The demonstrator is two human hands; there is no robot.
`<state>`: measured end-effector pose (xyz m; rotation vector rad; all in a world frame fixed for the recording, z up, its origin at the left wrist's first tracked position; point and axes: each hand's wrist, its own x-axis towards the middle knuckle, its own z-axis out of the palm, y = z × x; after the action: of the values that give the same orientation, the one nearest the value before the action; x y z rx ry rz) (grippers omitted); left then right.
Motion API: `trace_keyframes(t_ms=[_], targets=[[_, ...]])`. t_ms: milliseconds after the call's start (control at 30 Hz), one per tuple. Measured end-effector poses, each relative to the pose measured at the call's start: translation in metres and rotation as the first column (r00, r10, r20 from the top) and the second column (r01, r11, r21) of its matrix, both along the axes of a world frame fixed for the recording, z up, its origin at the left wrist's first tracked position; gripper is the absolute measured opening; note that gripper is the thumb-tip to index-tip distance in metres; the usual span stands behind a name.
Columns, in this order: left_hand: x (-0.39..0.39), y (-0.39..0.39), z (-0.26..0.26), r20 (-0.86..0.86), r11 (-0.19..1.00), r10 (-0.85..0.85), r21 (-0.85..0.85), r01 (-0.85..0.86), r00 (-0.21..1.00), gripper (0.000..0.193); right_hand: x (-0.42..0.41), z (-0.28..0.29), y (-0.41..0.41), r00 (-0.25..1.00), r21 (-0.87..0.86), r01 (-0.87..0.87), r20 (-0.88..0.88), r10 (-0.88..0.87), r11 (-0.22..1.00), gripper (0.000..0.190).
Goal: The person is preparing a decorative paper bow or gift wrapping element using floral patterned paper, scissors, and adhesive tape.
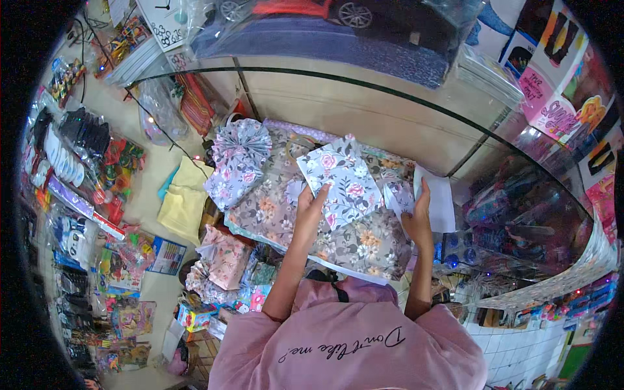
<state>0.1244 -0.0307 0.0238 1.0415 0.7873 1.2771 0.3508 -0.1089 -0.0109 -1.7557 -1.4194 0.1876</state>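
Observation:
Pinched between the thumb and fingers of my left hand [312,202] is a piece of floral paper [343,183], pale blue with pink roses, tilted over the work surface. My right hand [418,212] has its thumb and fingers around a white sheet [438,200]; a floral paper piece [399,195] lies just left of it, and whether that hand holds this too is unclear. Beneath both hands spreads grey floral wrapping paper [360,248] with orange and white flowers. At its left end rests a pleated floral paper fan [241,139] above matching folded paper.
A curved glass counter edge [312,73] runs beyond the wrapping paper. Yellow cloth or paper [183,204] lies to the left. A pink floral wrapped box [226,258] stands near the left elbow. Packaged goods [122,273] hang or lie farther left.

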Motion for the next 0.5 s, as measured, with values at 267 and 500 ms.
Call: trace_keyframes(t_ms=[267, 500], targets=[[0.006, -0.005, 0.022, 0.071, 0.956, -0.053, -0.285, 0.071, 0.996, 0.032, 0.02, 0.01, -0.02, 0.959, 0.102, -0.018, -0.279, 0.045, 0.995, 0.084], [0.006, 0.002, -0.002, 0.046, 0.968, -0.106, -0.226, 0.114, 0.993, 0.029, 0.028, 0.031, -0.02, 0.836, 0.122, 0.225, -0.534, -0.127, 0.967, 0.071]])
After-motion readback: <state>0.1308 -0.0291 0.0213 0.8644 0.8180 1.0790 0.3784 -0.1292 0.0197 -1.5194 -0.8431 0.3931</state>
